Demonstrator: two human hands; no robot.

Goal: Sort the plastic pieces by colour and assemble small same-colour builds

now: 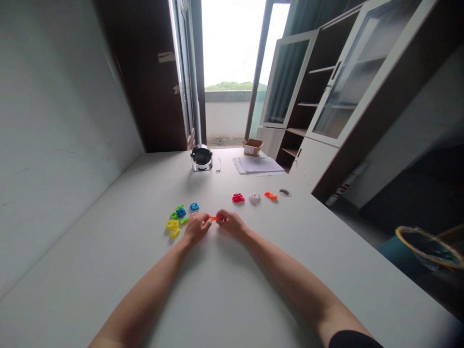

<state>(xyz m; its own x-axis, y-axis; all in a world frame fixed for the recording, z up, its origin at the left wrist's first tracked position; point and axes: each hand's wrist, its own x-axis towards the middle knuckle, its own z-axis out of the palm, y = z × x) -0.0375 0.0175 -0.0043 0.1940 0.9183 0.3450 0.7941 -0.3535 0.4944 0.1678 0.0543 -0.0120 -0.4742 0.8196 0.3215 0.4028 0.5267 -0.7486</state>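
Note:
Between my two hands is a small orange plastic piece [213, 218], pinched at its ends just above the white table. My left hand [197, 226] has its fingers closed on the left end. On the right end are the closed fingertips of my right hand [232, 223]; they hide part of the piece. Left of my left hand lie yellow pieces [173, 224], green pieces [174, 215] and blue pieces [195, 206]. Farther right sit a red clump [238, 198], a whitish clump [254, 198] and another orange piece [270, 195].
At the table's back stand a round black device in a silver bracket [202, 157] and an open cardboard box [253, 147] behind papers [259, 165]. A cable hole [284, 193] is near the right edge. A yellow-rimmed bin [427, 246] is on the floor at right.

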